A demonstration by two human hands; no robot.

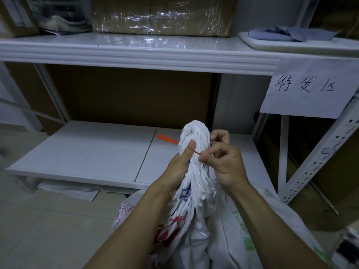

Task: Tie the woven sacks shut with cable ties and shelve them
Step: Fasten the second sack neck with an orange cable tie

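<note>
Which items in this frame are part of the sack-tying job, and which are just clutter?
In use: woven sack, red cable tie, left hand, right hand, lower shelf.

Lying about: wrapped carton, paper sign, folded blue cloth.

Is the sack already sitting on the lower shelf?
No, the sack stands on the floor before the lower shelf, its twisted neck held in the left hand.

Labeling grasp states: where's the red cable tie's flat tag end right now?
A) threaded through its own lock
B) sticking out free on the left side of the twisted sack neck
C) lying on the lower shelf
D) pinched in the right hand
B: the cable tie tag juts left of the sack neck; the right hand pinches only its thin tail.
</note>
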